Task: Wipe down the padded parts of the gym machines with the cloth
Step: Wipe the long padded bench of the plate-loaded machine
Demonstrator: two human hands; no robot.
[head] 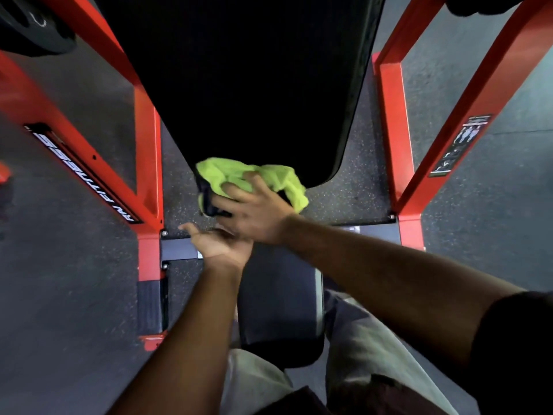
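A long black padded bench runs away from me between red frame posts. A bright green cloth is bunched over the near end of the pad. My right hand lies across the cloth with its fingers gripping it, and something dark shows under the fingers. Just below it my left hand is held palm up with fingers apart, holding nothing. A second dark pad sits lower, between my arms and above my knees.
Red steel frame posts stand on the left and right, bolted to a base near the floor. A black weight plate hangs at the top left. Speckled rubber flooring surrounds the machine. My legs in light trousers are below.
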